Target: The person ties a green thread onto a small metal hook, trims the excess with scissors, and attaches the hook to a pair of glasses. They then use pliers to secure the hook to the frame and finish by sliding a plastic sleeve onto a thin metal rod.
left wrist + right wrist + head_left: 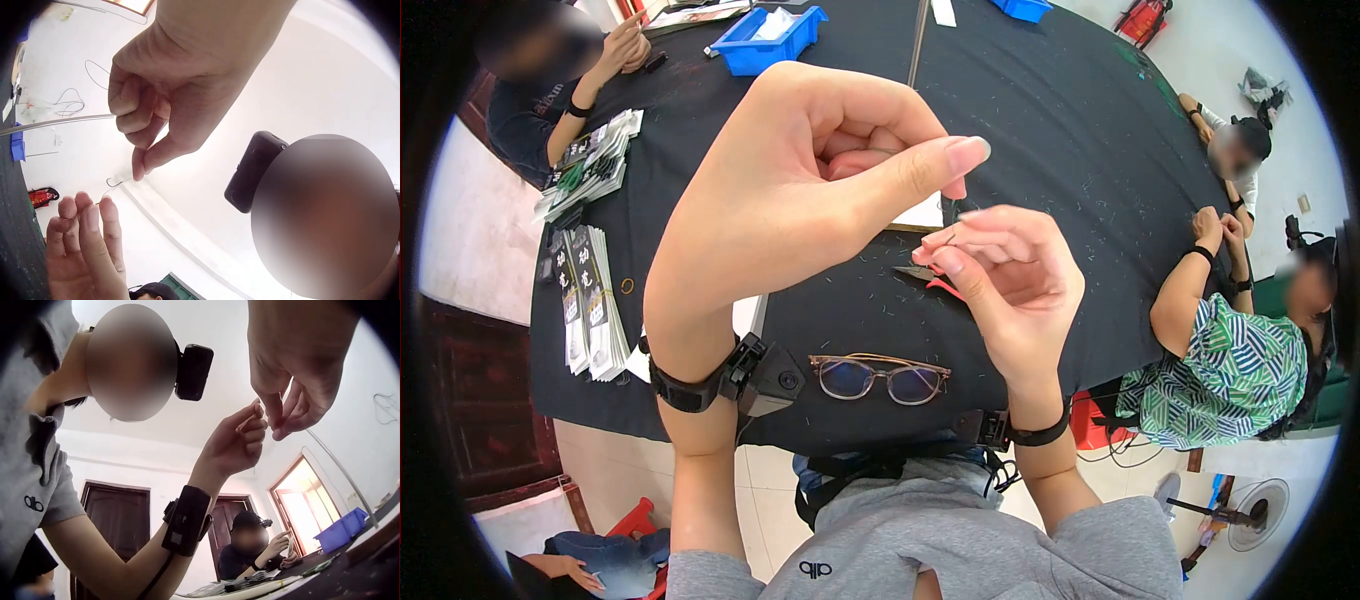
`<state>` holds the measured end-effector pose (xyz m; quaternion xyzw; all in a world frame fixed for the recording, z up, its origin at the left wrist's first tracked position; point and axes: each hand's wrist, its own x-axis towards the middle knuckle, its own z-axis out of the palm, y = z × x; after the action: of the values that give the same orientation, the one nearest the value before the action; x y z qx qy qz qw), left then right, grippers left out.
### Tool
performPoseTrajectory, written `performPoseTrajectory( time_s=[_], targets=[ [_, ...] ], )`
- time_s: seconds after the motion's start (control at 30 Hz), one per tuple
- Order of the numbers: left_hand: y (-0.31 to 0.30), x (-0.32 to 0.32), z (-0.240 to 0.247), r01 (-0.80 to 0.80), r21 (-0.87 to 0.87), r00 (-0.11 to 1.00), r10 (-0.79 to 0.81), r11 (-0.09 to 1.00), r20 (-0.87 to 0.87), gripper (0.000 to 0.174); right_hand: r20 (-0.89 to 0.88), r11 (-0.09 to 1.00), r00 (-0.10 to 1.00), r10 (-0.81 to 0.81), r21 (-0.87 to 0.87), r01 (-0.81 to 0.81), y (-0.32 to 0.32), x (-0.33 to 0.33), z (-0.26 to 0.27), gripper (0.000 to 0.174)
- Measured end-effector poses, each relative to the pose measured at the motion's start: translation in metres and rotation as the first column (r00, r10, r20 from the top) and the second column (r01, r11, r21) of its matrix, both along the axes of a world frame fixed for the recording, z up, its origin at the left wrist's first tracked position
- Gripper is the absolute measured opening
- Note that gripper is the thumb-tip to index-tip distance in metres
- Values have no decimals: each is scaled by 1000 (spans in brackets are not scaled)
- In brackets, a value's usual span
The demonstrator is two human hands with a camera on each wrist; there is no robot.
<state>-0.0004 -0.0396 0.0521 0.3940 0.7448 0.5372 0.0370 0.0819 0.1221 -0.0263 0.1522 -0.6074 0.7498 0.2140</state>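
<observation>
My left hand (790, 190) is raised over the table, thumb and index fingertip together; in the left wrist view that hand (169, 94) pinches a thin line near a small dark curved piece like a hook (114, 183). My right hand (1025, 290) is lower and to its right, palm turned up, and its thumb and a finger pinch a tiny thin piece whose far part is hidden. The line (107, 191) runs between the two hands, which stand a little apart. In the right wrist view the right hand (300, 381) and left hand (231, 447) nearly meet.
Pliers with red handles (943, 286) lie under the right hand, and glasses (880, 382) near the front edge. Printed packets (595, 300) are at the left, a blue tray (768, 48) at the back. Thin clippings dot the black cloth (1060, 160). Other people sit around the table.
</observation>
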Motion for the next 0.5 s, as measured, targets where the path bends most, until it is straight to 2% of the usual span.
performPoseTrajectory(
  time_s=[0.03, 0.07, 0.13, 0.27, 0.33, 0.5],
  targets=[
    [0, 0, -1, -3, 6, 1000, 3, 1000, -8, 20, 47, 996, 999, -8, -89, 12, -1, 1, 2, 15],
    [0, 0, -1, -2, 5, 1000, 2, 1000, -8, 20, 47, 996, 999, -9, -90, 13, 1, 0, 0, 15],
    [1, 1, -1, 11, 24, 1000, -11, 1000, 17, 21, -36, 998, 998, -43, 46, 45, 7, -2, -6, 16],
    [-3, 1, 4, 39, -24, 999, -38, 999, 23, 20, -48, 1000, 998, -29, 10, 29, 11, -4, -3, 18],
    [-3, 0, 2, 45, -23, 999, -45, 999, -8, 19, 19, 999, 1000, -3, -41, 3, 14, -1, 1, 18],
    [-2, 0, 1, 64, -4, 998, -64, 998, -4, 18, 31, 999, 999, -37, -20, 37, 15, -2, 1, 19]
  ],
)
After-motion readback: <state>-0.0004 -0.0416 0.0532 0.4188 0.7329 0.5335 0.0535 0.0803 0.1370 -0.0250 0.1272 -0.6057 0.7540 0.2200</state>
